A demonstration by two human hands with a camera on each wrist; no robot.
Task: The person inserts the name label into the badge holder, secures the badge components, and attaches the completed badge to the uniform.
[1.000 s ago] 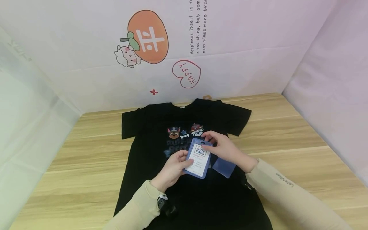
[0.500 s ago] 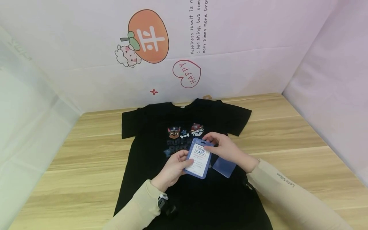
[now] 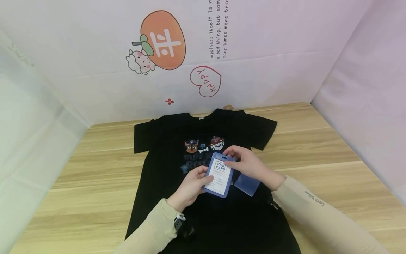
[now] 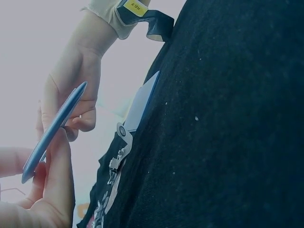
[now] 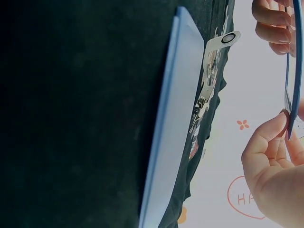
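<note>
Where head view shows lettering (image 3: 221, 166), wrist views (both) catch the cardholder (image 4: 54, 130) edgewise.

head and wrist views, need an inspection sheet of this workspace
Surface: wooden table, black printed T-shirt spread on it.
Job's things: blue card holder, held above the shirt; flat blue piece and snap tab with metal clip on the shirt.
Clutter: nothing seen beyond these.
Grips: left grip holds the holder's lower left edge; right grip pinches its upper right corner.
Cables: nothing seen.
Surroundings: printed white backdrop, pale fabric sides.
</note>
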